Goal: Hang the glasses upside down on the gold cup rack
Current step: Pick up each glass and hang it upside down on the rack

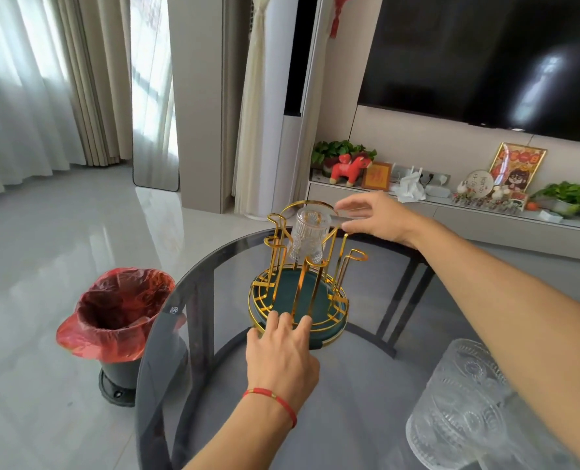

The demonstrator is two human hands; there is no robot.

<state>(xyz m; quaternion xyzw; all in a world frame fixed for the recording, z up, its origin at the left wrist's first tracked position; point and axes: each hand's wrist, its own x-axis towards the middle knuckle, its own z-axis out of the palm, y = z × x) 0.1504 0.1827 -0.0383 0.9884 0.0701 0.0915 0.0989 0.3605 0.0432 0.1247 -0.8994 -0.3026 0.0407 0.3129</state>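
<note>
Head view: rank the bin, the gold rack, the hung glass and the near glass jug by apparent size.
1. Near glass jug, though closeness to the camera inflates it.
2. Bin and gold rack look about alike; I will not rank them.
3. Hung glass, clearly smallest.

One inverted glass (pixel 307 237) on the gold cup rack (pixel 298 286), left hand (pixel 282 354) at its base, right hand (pixel 376 218) open beside the glass.

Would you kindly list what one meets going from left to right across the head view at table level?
Red-lined black waste bin → left hand resting on the rack's base → gold wire cup rack on its green tray → large embossed clear glass at the near right.
</note>
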